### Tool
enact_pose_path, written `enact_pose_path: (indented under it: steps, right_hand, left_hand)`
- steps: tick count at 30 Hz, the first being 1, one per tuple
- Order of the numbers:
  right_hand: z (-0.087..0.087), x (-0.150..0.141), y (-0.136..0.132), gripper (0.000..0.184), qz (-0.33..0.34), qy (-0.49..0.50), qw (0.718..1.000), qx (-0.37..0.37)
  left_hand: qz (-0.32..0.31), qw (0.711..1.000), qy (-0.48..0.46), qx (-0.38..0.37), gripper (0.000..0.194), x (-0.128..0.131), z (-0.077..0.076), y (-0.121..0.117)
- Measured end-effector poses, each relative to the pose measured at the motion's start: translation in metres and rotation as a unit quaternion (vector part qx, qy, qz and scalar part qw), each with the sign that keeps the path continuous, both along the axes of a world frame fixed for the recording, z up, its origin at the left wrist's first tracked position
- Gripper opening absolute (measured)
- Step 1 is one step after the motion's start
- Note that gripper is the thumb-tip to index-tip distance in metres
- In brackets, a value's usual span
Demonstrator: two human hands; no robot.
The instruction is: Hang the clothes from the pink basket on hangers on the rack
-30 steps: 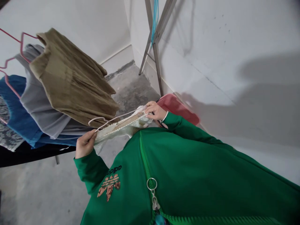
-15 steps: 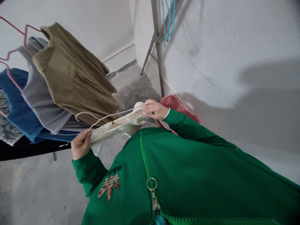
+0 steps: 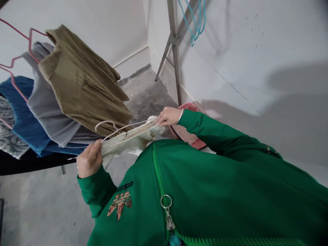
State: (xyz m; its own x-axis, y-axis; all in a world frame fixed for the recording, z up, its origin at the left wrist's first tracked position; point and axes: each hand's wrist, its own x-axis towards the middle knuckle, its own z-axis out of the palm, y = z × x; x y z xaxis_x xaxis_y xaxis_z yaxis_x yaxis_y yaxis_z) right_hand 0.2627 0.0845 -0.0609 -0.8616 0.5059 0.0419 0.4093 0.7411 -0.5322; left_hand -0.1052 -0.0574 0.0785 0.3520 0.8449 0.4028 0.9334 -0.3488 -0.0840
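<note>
The white top (image 3: 135,140) is just beside the brown shirt's (image 3: 74,78) lower edge, on its right-hand side, held between both hands. The left hand (image 3: 89,159) has a narrow grip on one end of the hanger (image 3: 105,121) and the cloth; the right hand (image 3: 169,116) pinches the other end closed, with fingers over the beaded neckline. That neckline looks wide and the cloth thin, so a shoulder could slide off if either grip loosened or the hanger tipped. Pulling the ends apart might strain the beads. The bare hook overlaps the brown shirt in view and could snag it; I cannot tell whether they touch. The pink tub (image 3: 186,134), right of the brown shirt, could catch loose cloth if it swung that way.
</note>
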Motion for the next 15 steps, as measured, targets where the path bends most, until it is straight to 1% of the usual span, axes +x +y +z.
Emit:
enact_pose_path:
  steps: [2,4,6,7,8,9,10,12,14,15]
  right_hand:
    - [0.002,0.007,0.004,0.019,0.033,0.071,0.994,-0.07]
    - [0.005,0.015,0.006,0.029,0.05,0.129,0.975,-0.174]
    - [0.007,0.021,0.006,0.04,0.038,0.17,0.952,-0.251]
    - [0.007,0.023,0.006,0.043,0.026,0.184,0.946,-0.265]
    - [0.008,0.023,0.005,0.044,0.016,0.193,0.946,-0.259]
    - [0.009,0.022,0.005,0.044,0.007,0.197,0.952,-0.234]
    - [0.01,0.02,0.004,0.041,0.002,0.192,0.963,-0.191]
    - [0.015,0.016,0.002,0.036,-0.017,0.165,0.983,-0.076]
    - [0.023,0.014,-0.001,0.033,-0.047,0.141,0.989,0.025]
    - [0.029,0.015,-0.004,0.033,-0.055,0.141,0.987,0.053]
  left_hand:
    - [-0.005,1.0,0.008,0.016,0.025,-0.004,0.007,-0.001]
    - [-0.006,0.999,0.012,0.036,0.025,-0.007,0.01,-0.003]
    - [-0.008,0.999,0.014,0.052,0.026,-0.008,0.01,-0.003]
    - [-0.009,0.998,0.016,0.057,0.027,-0.008,0.009,-0.002]
    - [-0.011,0.998,0.02,0.062,0.028,-0.008,0.008,-0.001]
    - [-0.014,0.997,0.028,0.068,0.028,-0.007,0.007,0.0]
    - [-0.018,0.996,0.039,0.073,0.029,-0.006,0.006,0.001]
    - [-0.022,0.995,0.067,0.068,0.03,-0.004,0.004,0.004]
    - [-0.011,0.995,0.088,0.051,0.032,-0.001,0.001,0.007]
    - [0.0,0.995,0.092,0.046,0.032,0.0,0.0,0.007]
